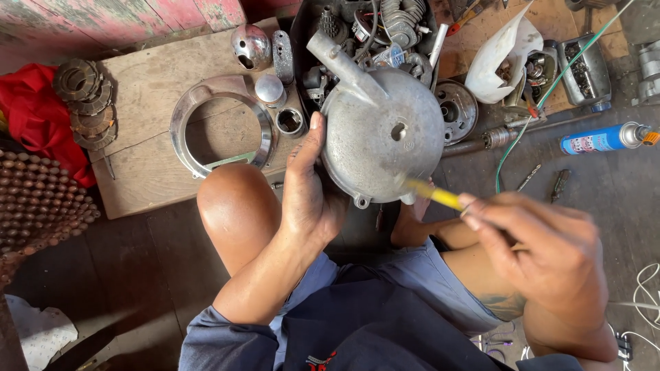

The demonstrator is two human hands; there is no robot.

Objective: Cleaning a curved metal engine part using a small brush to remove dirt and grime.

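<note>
head view: person sat low, knees up, bare hands over a dark worn floor. left hand was clamped on the left rim of a round cast-metal engine cover, thumb up along its edge, fingers hidden behind it. cover was dull grey, pitted and grimy, domed, with a small hole near centre, a tube-like neck sticking out toward 11 o'clock and little bolt lugs on the lower rim. it sat frame centre, held up above the knees, touching no surface.

right hand at 4 o'clock of the cover, fingers pinched shut on a thin yellow tool, motion-blurred, its tip touching the cover's lower right edge; exact kind of tool could not be told.

at 9 o'clock of the cover, a flat wooden board, scuffed, held a thin chromed ring bracket, a shiny dented dome cap and two short metal cylinders. rusty toothed discs stacked at the board's left edge beside red cloth. behind the cover at 12 o'clock, a dark tub of greasy parts. at 3 o'clock, a blue spray can lay on its side, well apart.

open room: bare floor at 7 o'clock and to the right between can and right hand; tight above the cover, parts crowding close.
</note>
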